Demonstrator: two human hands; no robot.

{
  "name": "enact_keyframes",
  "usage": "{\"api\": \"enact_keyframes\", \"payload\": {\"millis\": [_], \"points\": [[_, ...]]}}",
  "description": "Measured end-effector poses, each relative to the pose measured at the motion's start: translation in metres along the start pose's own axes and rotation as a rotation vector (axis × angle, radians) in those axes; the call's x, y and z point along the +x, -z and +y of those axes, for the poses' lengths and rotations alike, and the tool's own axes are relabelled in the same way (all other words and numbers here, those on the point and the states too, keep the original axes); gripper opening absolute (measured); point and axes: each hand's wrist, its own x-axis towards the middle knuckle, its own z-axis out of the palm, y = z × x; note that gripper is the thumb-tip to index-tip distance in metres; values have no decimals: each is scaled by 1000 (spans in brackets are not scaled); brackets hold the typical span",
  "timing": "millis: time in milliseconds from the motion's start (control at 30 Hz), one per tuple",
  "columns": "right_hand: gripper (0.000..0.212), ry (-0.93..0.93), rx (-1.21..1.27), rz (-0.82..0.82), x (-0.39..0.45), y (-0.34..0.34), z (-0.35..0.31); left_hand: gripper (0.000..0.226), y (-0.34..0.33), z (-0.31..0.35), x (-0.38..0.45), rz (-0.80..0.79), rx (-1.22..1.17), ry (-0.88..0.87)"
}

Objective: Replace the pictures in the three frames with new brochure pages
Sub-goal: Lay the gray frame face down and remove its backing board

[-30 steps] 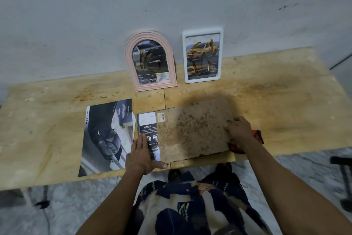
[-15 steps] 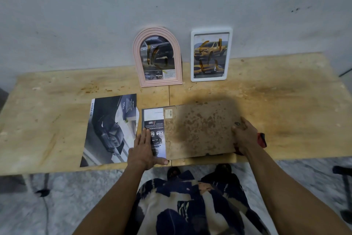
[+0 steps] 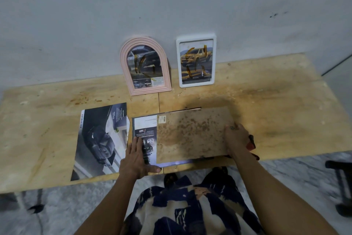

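Head view: left hand [image 3: 135, 160] flat on page [image 3: 145, 139], fingers straight; right hand [image 3: 236, 138] grips backing board [image 3: 192, 135] at its 3 o'clock edge, on worktop [image 3: 276, 112].

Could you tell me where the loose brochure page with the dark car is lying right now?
In the head view, the loose brochure page lies flat on the wooden table, left of the left hand.

Pale yellow-tan plywood table [image 3: 266, 105] with darker brown stains; grey-white wall [image 3: 171, 2]; grey marbled floor [image 3: 285, 168]. Arched frame [image 3: 126, 74] in pink holding a grey car page; rectangular frame [image 3: 178, 63] in white holding a yellow truck page, both pages marked with brown streaks. Backing board [image 3: 192, 135] brown, mottled with darker spots; loose brochure page [image 3: 99, 139] dark blue-grey and white; garment [image 3: 190, 212] patterned navy and cream.
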Motion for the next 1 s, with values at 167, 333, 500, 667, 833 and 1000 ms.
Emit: {"api": "enact_keyframes", "payload": {"millis": [167,333,500,667,833,1000], "points": [[49,-26,35,48,-6,10,-6,151,3,10,0,-3,46,-6],[53,-90,175,58,-18,14,-1,127,11,0,8,-13,30,-19],[51,-95,216,135,-21,40,-6,45,35,43,-1,228,-811,-143],[45,-95,185,165,-20,47,-14,31,51,83,-19,15,-1287,-185],[36,-93,143,204,-8,58,-20,53,50,104,-16,37,-1249,-172],[39,-99,110,136,36,90,-24,58,46,162,1,44,-1253,-23]]}}
